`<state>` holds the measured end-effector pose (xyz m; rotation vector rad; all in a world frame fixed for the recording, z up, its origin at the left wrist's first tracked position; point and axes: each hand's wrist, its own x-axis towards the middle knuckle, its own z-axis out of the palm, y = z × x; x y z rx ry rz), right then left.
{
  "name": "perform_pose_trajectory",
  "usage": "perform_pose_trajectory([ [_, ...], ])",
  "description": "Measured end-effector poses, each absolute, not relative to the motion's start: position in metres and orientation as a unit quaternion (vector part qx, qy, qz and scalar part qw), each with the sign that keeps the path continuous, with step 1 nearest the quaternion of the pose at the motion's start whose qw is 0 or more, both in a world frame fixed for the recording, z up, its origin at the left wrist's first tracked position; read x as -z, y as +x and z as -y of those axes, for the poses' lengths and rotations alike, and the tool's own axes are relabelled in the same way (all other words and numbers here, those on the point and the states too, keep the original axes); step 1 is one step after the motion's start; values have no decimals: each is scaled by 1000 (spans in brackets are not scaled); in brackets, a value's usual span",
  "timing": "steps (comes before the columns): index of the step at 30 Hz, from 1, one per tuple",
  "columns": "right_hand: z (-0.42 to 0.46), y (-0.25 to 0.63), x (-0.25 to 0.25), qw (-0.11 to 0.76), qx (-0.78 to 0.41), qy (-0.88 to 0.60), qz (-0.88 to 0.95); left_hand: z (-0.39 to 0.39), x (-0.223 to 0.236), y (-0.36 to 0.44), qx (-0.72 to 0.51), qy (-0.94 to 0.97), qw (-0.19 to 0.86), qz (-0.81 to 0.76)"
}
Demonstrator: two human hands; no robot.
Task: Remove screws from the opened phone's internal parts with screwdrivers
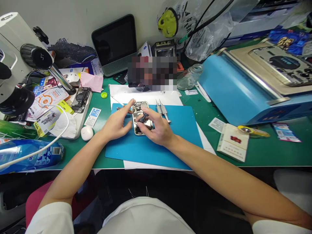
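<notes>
An opened phone (140, 131) with bare inner parts lies on the blue mat (175, 143). My right hand (158, 129) is over its right side, fingers closed round a short dark screwdriver (143, 117). The screwdriver points down into the phone; its tip is hidden. At the phone's left edge rests my left hand (116, 123), thumb and fingers spread apart. Whether its fingertips touch the frame I cannot tell. Behind those fingers a thin pale stick (117, 99) lies slantwise. Two grey-handled tools with fine tips (162, 110) lie to the phone's right.
At the left stand a microscope (17, 94), a blue bottle (31, 154) and another opened phone (81, 99). A white earbud case (87, 133) sits nearby. On the right are a blue machine (224, 94), a cigarette box (233, 143) and a yellow cutter (255, 131). A screen (115, 42) stands behind.
</notes>
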<state>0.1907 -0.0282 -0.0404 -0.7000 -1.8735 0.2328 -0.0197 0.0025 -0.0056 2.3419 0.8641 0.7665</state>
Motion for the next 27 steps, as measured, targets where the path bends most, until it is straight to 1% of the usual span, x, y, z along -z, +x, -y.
perform_pose_trajectory([
  [4, 28, 191, 39, 545, -119, -303, 773, -2, 2, -20, -280, 866, 285, -301],
  [11, 29, 194, 35, 551, -149, -344, 745, -2, 4, -21, -276, 864, 290, -304],
  [18, 28, 194, 34, 571, -174, -350, 722, -2, 5, -17, -279, 874, 306, -255],
  [27, 27, 194, 34, 581, -179, -344, 716, 1, 6, -15, -262, 869, 323, -266],
])
